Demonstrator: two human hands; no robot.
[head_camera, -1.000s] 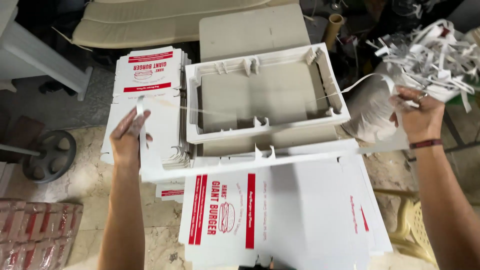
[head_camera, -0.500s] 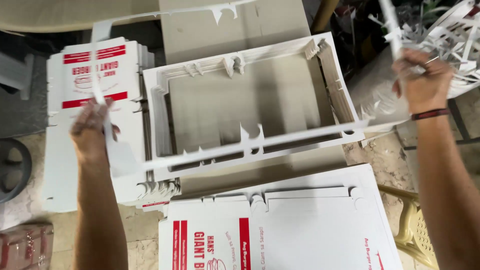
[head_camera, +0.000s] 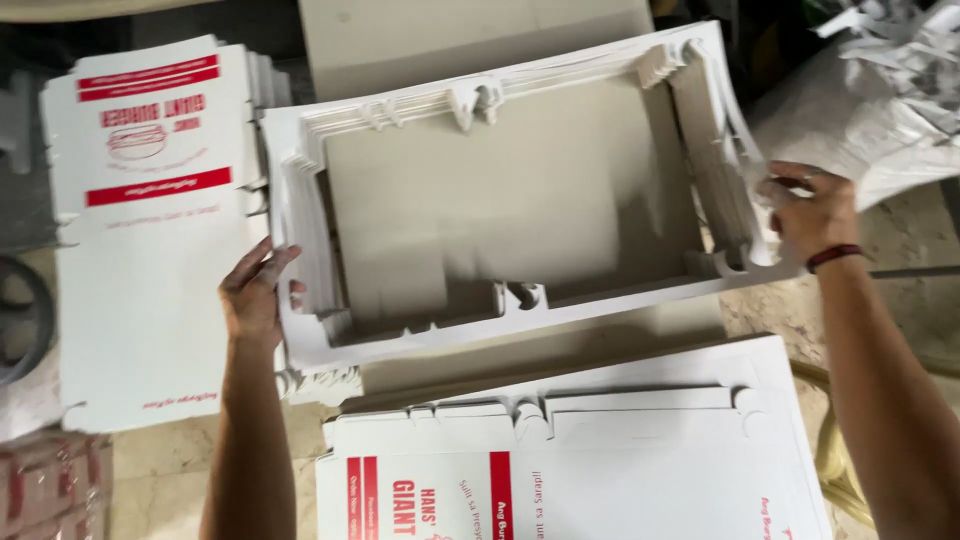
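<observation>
My left hand (head_camera: 258, 300) grips the left edge of a stack of white cardboard frames (head_camera: 520, 320), i.e. die-cut waste skeletons w/ the centre punched out. Fingers curled round the edge, thumb side toward me. My right hand (head_camera: 808, 212) is closed on the stack's right edge, fingers pinching the card; red band on that wrist. The frame stack spans between both hands, slightly bowed, held above a plain grey-beige board (head_camera: 480, 200) that shows through the opening.

Left of my left hand: a pile of flat printed box blanks (head_camera: 150, 230), white w/ red bands and a burger drawing, print facing away from me. Touching the frame stack or just under it, can't tell.

Below both hands, nearer me: a second pile of uncut printed sheets (head_camera: 600, 460), white w/ red stripes, die-cut tabs along its far edge.

Beyond my right hand, upper right: a white sack (head_camera: 850, 120) w/ cardboard trimmings (head_camera: 910, 50) heaped on top. Right hand sits just beside the sack's edge.

Floor under all: pale stone-look tile (head_camera: 160, 470).
</observation>
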